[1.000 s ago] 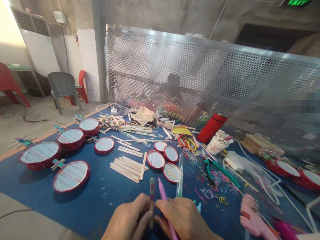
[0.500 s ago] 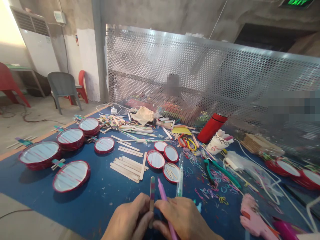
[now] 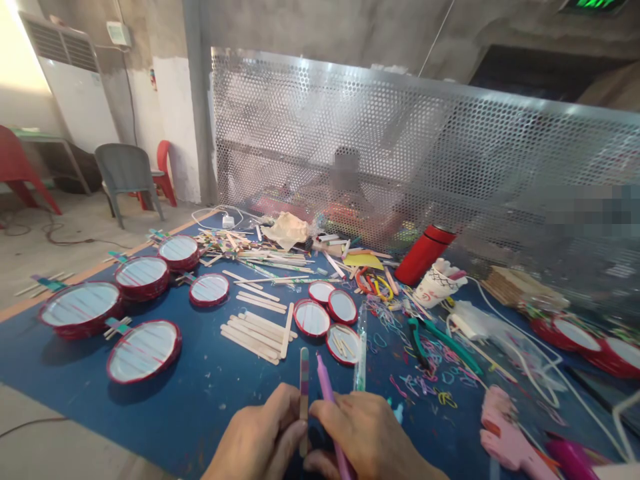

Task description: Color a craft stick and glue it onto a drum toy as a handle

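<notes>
Head view | craft stick (image 3: pixel 304 393): upper part banded purple and green

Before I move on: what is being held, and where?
Left hand: the stick, by its lower half. Right hand: the pen, by its middle, tip end free.

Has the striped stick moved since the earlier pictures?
Yes, slightly: the tip of the striped stick, held in the left hand, now reaches a little farther forward, nearer the pale sticks on the table.
</notes>
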`<state>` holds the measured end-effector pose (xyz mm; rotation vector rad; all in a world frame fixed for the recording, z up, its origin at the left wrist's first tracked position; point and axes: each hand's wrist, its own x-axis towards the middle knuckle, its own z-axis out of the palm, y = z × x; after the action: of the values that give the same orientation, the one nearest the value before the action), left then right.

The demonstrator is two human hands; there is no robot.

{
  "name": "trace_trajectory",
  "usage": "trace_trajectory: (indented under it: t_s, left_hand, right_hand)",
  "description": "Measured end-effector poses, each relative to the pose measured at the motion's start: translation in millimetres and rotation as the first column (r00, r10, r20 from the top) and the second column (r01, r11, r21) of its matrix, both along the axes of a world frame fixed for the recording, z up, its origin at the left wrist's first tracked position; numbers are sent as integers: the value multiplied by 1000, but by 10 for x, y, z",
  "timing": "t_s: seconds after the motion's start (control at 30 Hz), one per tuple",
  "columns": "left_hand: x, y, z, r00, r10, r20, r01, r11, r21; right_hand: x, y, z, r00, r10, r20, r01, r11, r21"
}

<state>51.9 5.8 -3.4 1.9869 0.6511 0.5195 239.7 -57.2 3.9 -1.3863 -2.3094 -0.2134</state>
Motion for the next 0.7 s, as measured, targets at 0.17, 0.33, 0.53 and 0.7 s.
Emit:
trace_trajectory:
  t_s: [0.17,0.33,0.53,0.7]
  left_hand:
    - [-1,13,27,1000,-26,-8,27,996,81]
    - [8,31,42,999,-32,-15,33,992,122]
    - [-7,16,62,999,-41,-1,41,995,95]
    - [-5,28,53,999,-50,-4,50,994,97]
  right_hand:
    - [18,-5,-19,1000,5,-8,-5,999,-35]
    - [21,-1,-10,1000,19,14,-18,999,-38]
    - [-12,0,14,1000,3,14,-4,999,50]
    - [-14,-11,2,999,-11,32,10,999,38]
